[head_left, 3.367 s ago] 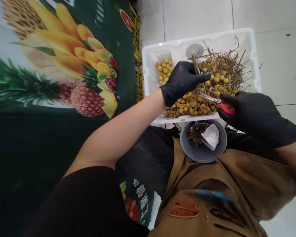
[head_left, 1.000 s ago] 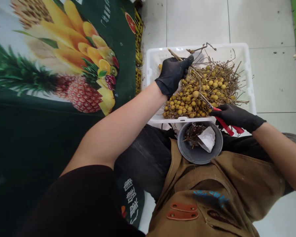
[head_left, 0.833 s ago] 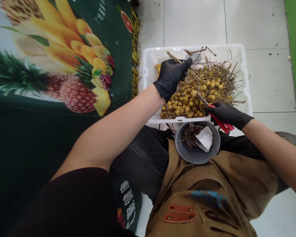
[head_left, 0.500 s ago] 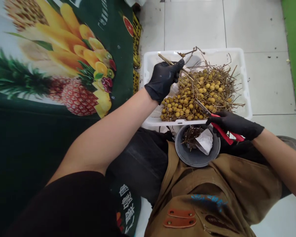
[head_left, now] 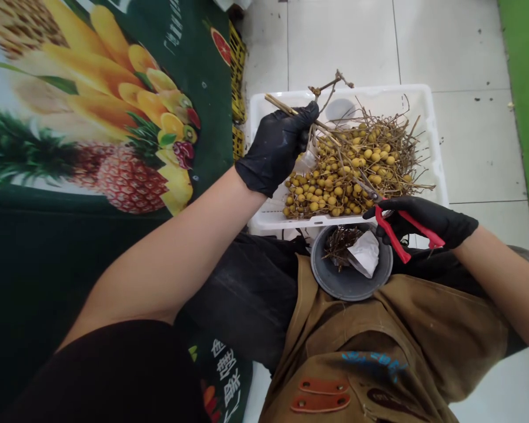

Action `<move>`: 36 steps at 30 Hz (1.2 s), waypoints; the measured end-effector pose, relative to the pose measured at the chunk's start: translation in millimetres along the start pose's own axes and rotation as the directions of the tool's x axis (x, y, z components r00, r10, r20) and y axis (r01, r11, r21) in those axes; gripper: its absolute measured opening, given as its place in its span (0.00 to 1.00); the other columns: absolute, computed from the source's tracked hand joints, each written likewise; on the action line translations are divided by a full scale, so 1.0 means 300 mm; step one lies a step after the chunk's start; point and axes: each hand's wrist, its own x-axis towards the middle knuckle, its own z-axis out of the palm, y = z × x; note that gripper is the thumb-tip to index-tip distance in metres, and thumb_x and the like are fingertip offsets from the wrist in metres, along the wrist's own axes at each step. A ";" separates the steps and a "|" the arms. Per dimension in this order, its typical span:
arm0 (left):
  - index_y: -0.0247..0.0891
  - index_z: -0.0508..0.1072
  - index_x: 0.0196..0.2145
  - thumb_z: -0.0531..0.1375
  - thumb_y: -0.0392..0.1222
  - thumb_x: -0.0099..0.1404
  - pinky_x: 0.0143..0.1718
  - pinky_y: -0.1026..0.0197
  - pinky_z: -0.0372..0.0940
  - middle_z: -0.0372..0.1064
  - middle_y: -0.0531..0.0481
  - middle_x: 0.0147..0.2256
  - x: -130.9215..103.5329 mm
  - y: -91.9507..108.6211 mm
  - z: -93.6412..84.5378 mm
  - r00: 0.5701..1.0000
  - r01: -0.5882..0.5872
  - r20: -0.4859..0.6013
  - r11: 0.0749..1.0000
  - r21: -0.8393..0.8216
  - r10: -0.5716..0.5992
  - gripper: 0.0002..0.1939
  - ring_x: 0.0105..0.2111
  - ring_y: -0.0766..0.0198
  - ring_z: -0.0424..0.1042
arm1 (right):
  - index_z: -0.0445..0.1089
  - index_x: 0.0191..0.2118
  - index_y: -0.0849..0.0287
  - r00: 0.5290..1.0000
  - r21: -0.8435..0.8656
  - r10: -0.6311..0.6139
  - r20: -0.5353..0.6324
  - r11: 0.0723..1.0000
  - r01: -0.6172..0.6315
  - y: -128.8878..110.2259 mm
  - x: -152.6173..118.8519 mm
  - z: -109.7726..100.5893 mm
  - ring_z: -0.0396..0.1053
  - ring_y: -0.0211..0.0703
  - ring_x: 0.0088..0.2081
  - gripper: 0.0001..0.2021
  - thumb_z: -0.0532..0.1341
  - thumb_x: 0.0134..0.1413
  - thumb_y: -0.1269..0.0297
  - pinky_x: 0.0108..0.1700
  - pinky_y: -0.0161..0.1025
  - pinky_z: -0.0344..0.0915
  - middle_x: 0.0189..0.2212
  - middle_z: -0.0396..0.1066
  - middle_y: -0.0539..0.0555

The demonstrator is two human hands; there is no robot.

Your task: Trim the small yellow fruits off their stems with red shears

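Observation:
Black gloves cover both hands. My left hand [head_left: 284, 144] is closed around a bunch of brown longan stems [head_left: 282, 105], over the left side of a white plastic crate [head_left: 438, 158]. Bare, forked twig ends stick up beyond the fist. Below and to the right, round yellow-brown longans [head_left: 320, 191] fill much of the crate, still on their twigs. My right hand [head_left: 423, 220] grips red-handled pruning shears [head_left: 392, 235] at the crate's near right edge. Their handles are spread, and the blades point up and left over the fruit.
Between my knees stands a grey bucket [head_left: 326, 279] with cut twigs [head_left: 341, 241] and a crumpled white paper [head_left: 365, 254]. A fruit-printed green panel [head_left: 216, 117] rises on the left, beside yellow crates [head_left: 237, 76]. Pale floor tiles [head_left: 344, 41] lie beyond the white crate.
My left hand has shifted slightly left with the stems, and the forked twig sits higher. The shears' handles have spread wider in my right hand.

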 end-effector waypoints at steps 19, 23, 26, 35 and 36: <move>0.49 0.71 0.28 0.80 0.69 0.58 0.31 0.53 0.63 0.64 0.53 0.24 0.017 -0.019 -0.019 0.995 0.023 0.096 0.998 -0.055 -0.018 0.29 0.33 0.56 0.74 | 0.80 0.42 0.63 0.990 0.064 0.139 0.029 0.988 -0.141 -0.061 0.027 0.013 0.81 0.48 0.29 0.16 0.57 0.79 0.63 0.33 0.40 0.79 0.31 0.83 0.62; 0.51 0.70 0.28 0.78 0.75 0.56 0.35 0.51 0.66 0.65 0.53 0.24 0.025 -0.038 -0.019 0.992 0.018 0.128 0.999 -0.036 -0.013 0.31 0.39 0.53 0.76 | 0.77 0.34 0.60 0.996 0.098 0.086 -0.025 0.992 -0.083 -0.051 0.047 0.032 0.74 0.42 0.23 0.19 0.59 0.81 0.61 0.28 0.36 0.74 0.25 0.78 0.57; 0.53 0.70 0.29 0.76 0.78 0.56 0.41 0.50 0.67 0.65 0.53 0.23 0.040 -0.050 -0.031 0.987 0.007 0.160 1.000 0.022 -0.010 0.31 0.45 0.52 0.75 | 0.75 0.31 0.59 0.996 0.034 0.034 -0.077 0.999 -0.031 -0.029 0.044 0.060 0.67 0.37 0.21 0.19 0.65 0.78 0.59 0.23 0.33 0.65 0.23 0.73 0.52; 0.49 0.70 0.29 0.76 0.68 0.65 0.35 0.53 0.68 0.62 0.53 0.24 0.004 0.007 -0.056 0.993 0.063 0.102 0.998 -0.001 -0.062 0.27 0.34 0.58 0.71 | 0.78 0.36 0.57 0.953 -0.217 -0.163 -0.256 0.970 0.107 -0.032 -0.037 -0.039 0.75 0.47 0.29 0.15 0.71 0.70 0.52 0.32 0.41 0.73 0.29 0.80 0.57; 0.48 0.71 0.29 0.76 0.66 0.67 0.33 0.54 0.68 0.61 0.53 0.24 -0.020 0.027 -0.056 0.992 0.068 0.107 0.998 0.001 -0.067 0.26 0.31 0.60 0.69 | 0.77 0.35 0.56 0.941 -0.260 -0.199 -0.273 0.957 0.127 -0.043 -0.054 -0.062 0.75 0.47 0.29 0.16 0.70 0.71 0.51 0.33 0.41 0.73 0.29 0.80 0.57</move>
